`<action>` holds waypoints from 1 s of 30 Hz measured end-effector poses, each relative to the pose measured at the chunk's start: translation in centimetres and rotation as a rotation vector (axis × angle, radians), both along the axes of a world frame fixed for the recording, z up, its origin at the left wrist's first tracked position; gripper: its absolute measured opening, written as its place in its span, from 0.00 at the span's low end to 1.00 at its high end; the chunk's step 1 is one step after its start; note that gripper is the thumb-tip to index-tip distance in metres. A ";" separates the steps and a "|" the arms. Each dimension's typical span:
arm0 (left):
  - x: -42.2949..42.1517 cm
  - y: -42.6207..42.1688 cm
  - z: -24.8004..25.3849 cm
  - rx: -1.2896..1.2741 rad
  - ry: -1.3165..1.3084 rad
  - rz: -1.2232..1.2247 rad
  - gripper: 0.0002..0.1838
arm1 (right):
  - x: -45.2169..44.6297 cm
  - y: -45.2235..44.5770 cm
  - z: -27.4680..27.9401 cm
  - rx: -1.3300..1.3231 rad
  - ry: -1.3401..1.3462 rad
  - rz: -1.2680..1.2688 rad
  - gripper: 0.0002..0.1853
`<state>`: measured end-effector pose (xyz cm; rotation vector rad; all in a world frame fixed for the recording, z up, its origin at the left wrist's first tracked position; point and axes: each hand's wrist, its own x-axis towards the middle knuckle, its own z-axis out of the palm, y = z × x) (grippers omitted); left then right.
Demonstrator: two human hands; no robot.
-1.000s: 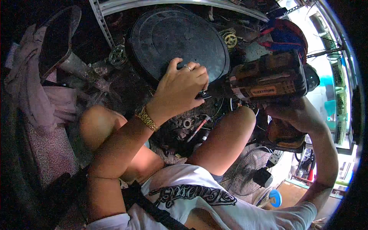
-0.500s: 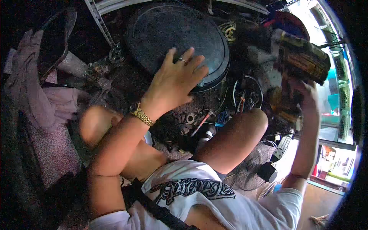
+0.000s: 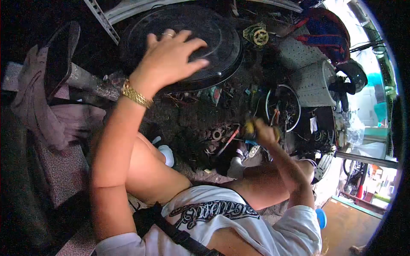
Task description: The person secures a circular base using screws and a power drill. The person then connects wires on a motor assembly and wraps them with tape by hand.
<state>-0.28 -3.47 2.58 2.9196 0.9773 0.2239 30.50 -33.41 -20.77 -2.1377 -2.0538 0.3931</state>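
Observation:
My left hand, with a ring and a gold watch on the wrist, has its fingers spread over a large round black disc. Whether the fingertips touch its surface is hard to tell. A round screw or bolt head shows at the disc's lower edge. Further right and lower, my right hand is closed on a yellow object, smeared by motion, that shows on both sides of the fingers. Beside that hand lie a red-handled tool and a metal ring.
A wheel-like hoop lies right of centre, near a perforated light basket. A yellow pulley-like part is at the top, with a blue and red bag beyond. Grey cloth hangs at the left; a metal frame runs behind the disc.
The power drill has left my right hand and is out of sight. That hand moved left and down to the floor clutter and closed on the yellow object. My left hand shifted up and left.

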 end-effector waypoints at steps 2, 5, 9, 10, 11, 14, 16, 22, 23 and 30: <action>-0.5 1.9 -2.6 0.056 -0.061 0.047 0.31 | -3.2 -1.4 -1.5 -0.187 -0.084 0.174 0.23; -0.3 2.1 -1.7 -0.033 -0.031 0.095 0.32 | -7.4 -1.7 -5.8 0.042 -0.114 0.468 0.28; -1.4 4.0 -1.4 -0.090 -0.080 0.085 0.30 | -13.2 -1.7 -10.0 -0.048 -0.309 0.498 0.29; -2.0 5.0 -1.6 -0.102 -0.111 0.099 0.30 | -13.8 -1.8 -10.3 -0.048 -0.305 0.498 0.29; -2.3 5.1 -1.6 0.029 -0.073 0.203 0.32 | -14.2 -1.8 -10.5 0.002 -0.246 0.464 0.29; -2.9 4.9 -2.0 0.086 -0.033 0.405 0.31 | -13.8 -1.3 -10.3 0.073 -0.075 0.438 0.31; -3.4 5.6 -2.2 -0.009 -0.071 0.398 0.30 | -13.0 -0.3 -9.4 -0.065 0.099 0.472 0.29; -3.0 4.7 -2.0 0.024 -0.037 0.313 0.29 | -10.8 5.8 -14.3 -0.256 0.526 0.037 0.22; -2.9 4.6 -2.1 0.052 -0.050 0.282 0.28 | -10.8 7.6 -14.2 -0.261 0.488 -0.105 0.21; -2.6 4.6 -1.8 0.056 -0.119 0.226 0.28 | -9.3 12.4 -23.9 0.113 0.258 -0.215 0.13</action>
